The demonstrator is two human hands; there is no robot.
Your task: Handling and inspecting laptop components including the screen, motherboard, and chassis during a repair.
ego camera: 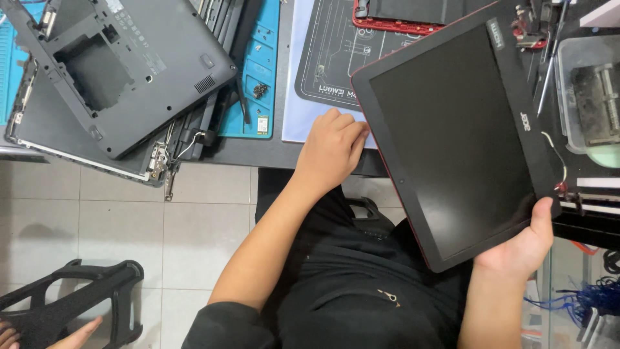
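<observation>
I hold a detached laptop screen panel with a black bezel and a red back edge, tilted over my lap. My right hand grips its lower right corner, thumb lying on the bezel. My left hand rests at the panel's left edge, fingers curled against the red rim near the desk's front edge. A thin cable hangs from the panel's hinge side.
A dismantled grey laptop base lies on the desk at left over a blue mat. A dark work mat sits behind. A clear plastic box stands at right. Below left are a black stool and another person's hand.
</observation>
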